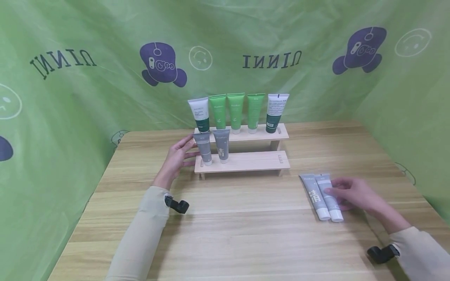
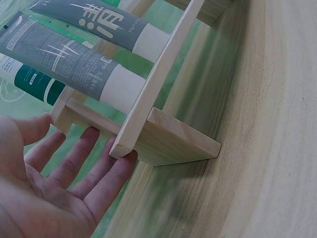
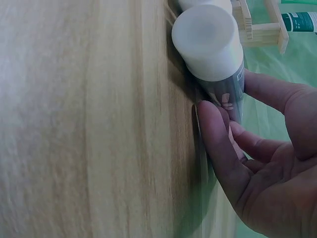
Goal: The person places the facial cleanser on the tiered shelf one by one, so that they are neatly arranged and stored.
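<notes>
My left hand (image 1: 177, 160) is at the left end of a two-step wooden rack (image 1: 246, 160); its outstretched fingertips touch the rack's end edges (image 2: 119, 146). Two grey tubes stand cap-down on the lower step: a left one (image 1: 204, 149) near that hand and another (image 1: 222, 146) beside it. On the table at right, two more grey tubes lie side by side. My right hand (image 1: 356, 195) pinches the right-hand grey tube (image 1: 329, 198), thumb on top and fingers along its side. The other lying grey tube (image 1: 315, 197) is just left of it.
Along the upper step stand white-and-green tubes at the left (image 1: 200, 113) and right (image 1: 277, 113) ends, with several green tubes (image 1: 235, 113) between. Bare wooden table (image 1: 239, 234) lies in front of the rack. A green printed curtain (image 1: 225, 23) encloses the back and sides.
</notes>
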